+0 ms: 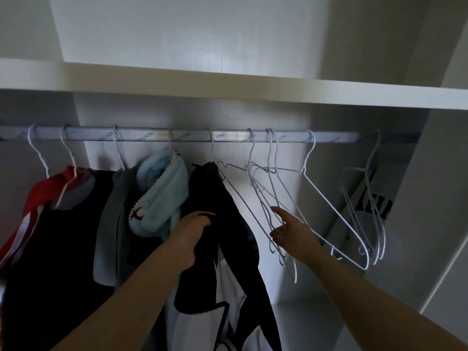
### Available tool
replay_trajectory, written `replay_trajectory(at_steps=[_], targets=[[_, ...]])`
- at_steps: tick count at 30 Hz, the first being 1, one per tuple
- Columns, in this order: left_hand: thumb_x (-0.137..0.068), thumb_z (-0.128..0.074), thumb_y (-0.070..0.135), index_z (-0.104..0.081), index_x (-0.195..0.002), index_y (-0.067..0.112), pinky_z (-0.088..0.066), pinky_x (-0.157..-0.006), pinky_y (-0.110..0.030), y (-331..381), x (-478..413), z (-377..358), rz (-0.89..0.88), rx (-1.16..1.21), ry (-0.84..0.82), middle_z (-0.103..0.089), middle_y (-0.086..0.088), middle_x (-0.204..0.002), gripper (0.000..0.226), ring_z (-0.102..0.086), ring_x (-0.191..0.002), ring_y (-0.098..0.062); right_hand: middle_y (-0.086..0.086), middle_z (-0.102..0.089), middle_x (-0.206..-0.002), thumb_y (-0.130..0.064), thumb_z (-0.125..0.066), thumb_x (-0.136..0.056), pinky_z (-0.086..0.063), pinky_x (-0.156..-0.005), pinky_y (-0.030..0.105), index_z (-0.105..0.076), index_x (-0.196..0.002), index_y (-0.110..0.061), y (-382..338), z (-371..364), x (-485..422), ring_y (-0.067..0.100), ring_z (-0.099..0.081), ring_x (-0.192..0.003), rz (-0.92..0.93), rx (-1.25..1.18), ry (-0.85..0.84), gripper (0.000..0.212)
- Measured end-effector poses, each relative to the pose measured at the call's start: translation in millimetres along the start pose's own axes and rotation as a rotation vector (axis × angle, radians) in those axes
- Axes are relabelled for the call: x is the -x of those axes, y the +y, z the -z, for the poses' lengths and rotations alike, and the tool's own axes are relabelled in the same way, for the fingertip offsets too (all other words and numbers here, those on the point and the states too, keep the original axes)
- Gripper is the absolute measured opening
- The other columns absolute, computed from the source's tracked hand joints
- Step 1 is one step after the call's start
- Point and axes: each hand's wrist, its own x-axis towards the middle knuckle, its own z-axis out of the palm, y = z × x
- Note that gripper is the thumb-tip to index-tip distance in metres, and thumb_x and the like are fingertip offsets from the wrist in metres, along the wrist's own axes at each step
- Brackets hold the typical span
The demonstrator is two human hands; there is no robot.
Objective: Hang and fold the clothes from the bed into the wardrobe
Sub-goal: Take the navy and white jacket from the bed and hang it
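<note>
I look into a white wardrobe with a metal rail [228, 136] running across it. A black and white jacket [228, 249] hangs from a wire hanger near the rail's middle, and my left hand [192, 234] grips its dark cloth at the shoulder. My right hand [291, 230] reaches with straight fingers among several empty white wire hangers [273, 198] just right of the jacket, its fingertips touching their wires. Left of the jacket hang a light blue fleece garment [162, 193], a grey garment [114, 211] and a dark garment with red and white trim [50, 224].
A white shelf [253, 87] runs above the rail. More empty hangers [369, 203] hang at the rail's far right, by the wardrobe's side wall. A white lower shelf surface [304, 325] lies below the empty hangers.
</note>
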Motion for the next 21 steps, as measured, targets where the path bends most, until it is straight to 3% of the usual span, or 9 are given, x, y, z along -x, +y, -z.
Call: replay_trajectory(at_steps=[5, 8, 12, 14, 17, 19, 21], targets=[[-0.089, -0.05, 0.002, -0.065, -0.1, 0.011, -0.047, -0.059, -0.027, 0.8, 9.7, -3.8, 0.013, -0.009, -0.002, -0.064, -0.01, -0.089, 0.021, -0.06, -0.076, -0.022, 0.005, -0.068, -0.106, -0.007, -0.047, -0.089, -0.051, -0.081, 0.028, -0.044, -0.133, -0.028, -6.9, 7.6, 4.8, 0.024, -0.064, -0.097, -0.045, 0.418, 0.069, 0.049], [-0.09, -0.049, 0.002, -0.063, -0.106, 0.009, -0.047, -0.061, -0.028, 0.7, 16.1, -3.8, 0.017, -0.013, -0.001, -0.063, -0.01, -0.091, 0.022, -0.059, -0.077, -0.022, 0.007, -0.064, -0.108, -0.009, -0.046, -0.089, -0.044, -0.077, 0.025, -0.059, -0.119, -0.022, -10.4, 9.4, 9.8, 0.025, -0.058, -0.107, -0.091, 0.495, 0.136, 0.035], [-0.092, -0.048, 0.002, -0.062, -0.109, 0.006, -0.048, -0.064, -0.028, 0.1, 22.2, -0.1, 0.018, -0.025, -0.009, -0.062, -0.01, -0.091, 0.022, -0.058, -0.077, -0.023, 0.002, -0.046, -0.134, -0.025, -0.046, -0.093, -0.034, -0.101, 0.031, -0.065, -0.113, -0.024, -5.9, 6.4, 17.1, 0.023, -0.04, -0.125, -0.1, 0.547, 0.145, 0.028], [-0.092, -0.048, 0.002, -0.063, -0.107, 0.005, -0.048, -0.064, -0.028, -0.6, 24.5, 2.1, 0.017, -0.011, -0.008, -0.062, -0.011, -0.09, 0.021, -0.058, -0.077, -0.023, 0.004, -0.041, -0.14, -0.025, -0.049, -0.092, -0.033, -0.103, 0.034, -0.067, -0.109, -0.024, -10.3, 5.0, 23.0, 0.026, -0.041, -0.126, -0.048, 0.572, 0.225, 0.025], [-0.092, -0.046, 0.001, -0.063, -0.103, 0.004, -0.048, -0.063, -0.029, -0.5, 28.8, 4.7, 0.017, -0.01, -0.002, -0.062, -0.012, -0.089, 0.021, -0.057, -0.075, -0.023, 0.014, -0.062, -0.101, -0.009, -0.061, -0.081, -0.043, -0.077, 0.035, -0.07, -0.086, -0.009, -28.4, 4.3, 23.2, 0.034, -0.058, -0.093, 0.09, 0.59, 0.424, 0.01], [-0.092, -0.045, 0.0, -0.065, -0.094, 0.004, -0.048, -0.062, -0.028, -0.8, 31.7, 5.9, 0.014, -0.007, 0.007, -0.062, -0.012, -0.084, 0.02, -0.057, -0.071, -0.023, 0.009, -0.06, -0.079, -0.011, -0.052, -0.086, -0.038, -0.064, 0.028, -0.064, -0.082, -0.006, -41.8, 9.2, 16.9, 0.029, -0.058, -0.079, -0.005, 0.425, 0.289, 0.013], [-0.091, -0.046, -0.001, -0.065, -0.08, 0.007, -0.049, -0.06, -0.026, -1.6, 35.1, 7.7, 0.01, 0.004, 0.019, -0.063, -0.011, -0.077, 0.023, -0.058, -0.067, -0.022, 0.008, -0.053, -0.067, -0.015, -0.05, -0.09, -0.033, -0.051, 0.022, -0.061, -0.082, 0.001, -50.1, 11.7, 10.3, 0.021, -0.051, -0.065, -0.175, 0.068, 0.043, 0.022]])
